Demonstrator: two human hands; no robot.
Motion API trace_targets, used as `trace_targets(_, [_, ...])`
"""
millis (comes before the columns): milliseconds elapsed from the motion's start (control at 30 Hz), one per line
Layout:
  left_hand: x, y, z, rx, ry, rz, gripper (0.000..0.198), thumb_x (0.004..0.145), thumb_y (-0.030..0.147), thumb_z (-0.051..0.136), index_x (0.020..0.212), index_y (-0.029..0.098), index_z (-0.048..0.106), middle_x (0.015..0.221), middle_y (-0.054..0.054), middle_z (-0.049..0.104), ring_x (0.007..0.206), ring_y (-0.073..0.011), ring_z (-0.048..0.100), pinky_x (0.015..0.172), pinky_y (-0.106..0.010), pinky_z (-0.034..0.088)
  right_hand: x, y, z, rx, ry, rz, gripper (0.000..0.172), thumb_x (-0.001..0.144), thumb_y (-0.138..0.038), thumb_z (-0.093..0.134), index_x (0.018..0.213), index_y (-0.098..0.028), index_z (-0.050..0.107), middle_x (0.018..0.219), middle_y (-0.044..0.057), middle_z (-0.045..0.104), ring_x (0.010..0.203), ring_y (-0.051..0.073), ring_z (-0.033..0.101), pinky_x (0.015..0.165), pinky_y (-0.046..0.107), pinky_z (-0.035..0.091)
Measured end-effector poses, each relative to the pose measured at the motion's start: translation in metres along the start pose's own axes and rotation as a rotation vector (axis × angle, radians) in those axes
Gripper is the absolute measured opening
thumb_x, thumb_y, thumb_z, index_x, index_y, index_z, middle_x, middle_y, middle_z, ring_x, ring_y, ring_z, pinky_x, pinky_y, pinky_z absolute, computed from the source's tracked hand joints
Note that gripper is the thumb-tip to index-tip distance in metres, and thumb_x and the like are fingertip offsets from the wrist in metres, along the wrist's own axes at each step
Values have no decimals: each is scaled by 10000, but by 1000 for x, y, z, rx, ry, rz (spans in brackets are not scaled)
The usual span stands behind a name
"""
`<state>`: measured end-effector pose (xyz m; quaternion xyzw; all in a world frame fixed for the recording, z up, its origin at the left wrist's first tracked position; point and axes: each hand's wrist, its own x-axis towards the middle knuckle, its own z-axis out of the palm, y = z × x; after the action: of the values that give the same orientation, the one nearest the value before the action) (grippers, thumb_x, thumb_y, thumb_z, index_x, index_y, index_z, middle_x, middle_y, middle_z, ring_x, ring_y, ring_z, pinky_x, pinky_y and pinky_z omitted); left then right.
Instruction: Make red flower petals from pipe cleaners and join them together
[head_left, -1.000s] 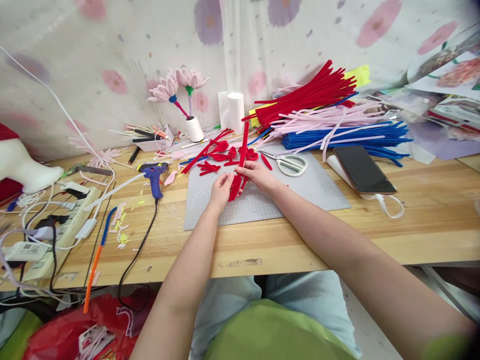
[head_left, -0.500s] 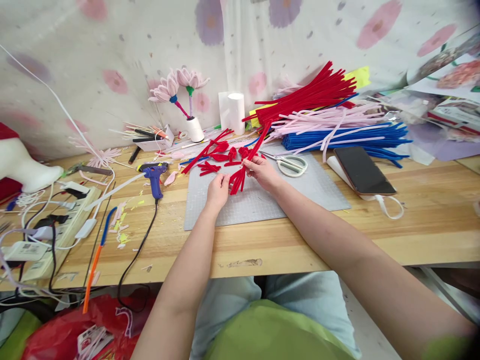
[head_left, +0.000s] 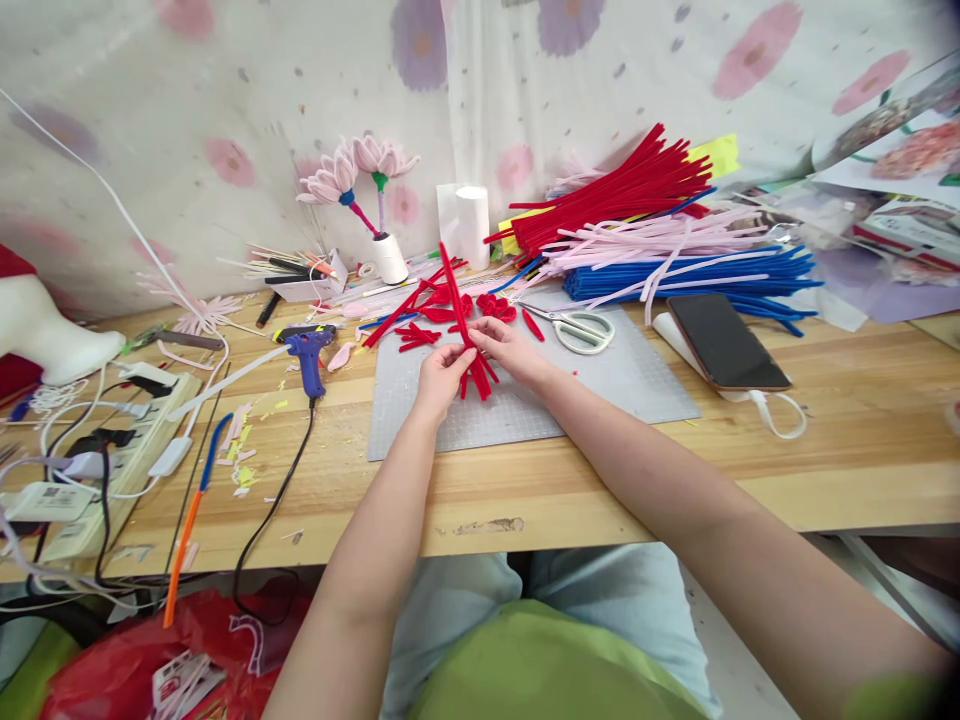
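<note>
Red fuzzy-stem bundle [head_left: 478, 381] | pinched by both hands [head_left: 439, 383] | over grey mat [head_left: 499, 425], bare toward near and right edges

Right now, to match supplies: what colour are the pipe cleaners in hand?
The held pipe cleaners are red, clearest in the head view.

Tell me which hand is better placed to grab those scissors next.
The right hand, probably: the scissors lie on its side of the grey mat, while the left hand is farther off. Both hands hold the red stems, though.
</note>
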<state>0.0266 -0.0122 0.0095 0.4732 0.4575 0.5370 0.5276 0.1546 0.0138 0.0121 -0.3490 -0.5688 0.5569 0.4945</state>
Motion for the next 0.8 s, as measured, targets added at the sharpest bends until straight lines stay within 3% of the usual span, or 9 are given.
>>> trace_targets(200, [3,-4,-3,-102,211,106,175,596,270,710,636,157,583,627,34,591,595,-67,517,630,-206,406,-1,3,2,-161,-70,23,336,659,-468,622,694,-166,476,621,-40,479,546,71,416,532,230,336])
trace_targets(433, [7,-5,-3,-327,293,12,218,562,261,737,665,153,578,647,27,609,595,-63,540,636,-207,419,-8,0,8,-253,-163,30,339,719,-479,564,660,-170,439,537,-45,457,488,69,374,481,223,287])
trace_targets(600, [7,-3,-4,-250,254,32,205,571,266,728,667,156,583,649,26,608,602,-67,538,635,-207,418,-7,3,7,-235,-140,15,357,712,-510,562,674,-172,454,572,-37,472,517,77,397,492,225,314])
trace_targets(733, [4,-6,-5,-26,117,87,175,593,284,713,669,162,613,625,23,607,581,-77,521,599,-210,411,-3,-1,2,-165,-4,-47,359,681,-497,599,810,-166,549,779,8,566,676,105,485,588,238,382])
trace_targets(800, [4,-9,-5,72,51,87,171,613,304,699,693,166,638,635,12,619,589,-91,528,596,-223,420,-1,-4,-1,-128,4,-42,358,658,-481,628,810,-163,568,790,9,570,694,106,486,611,241,383])
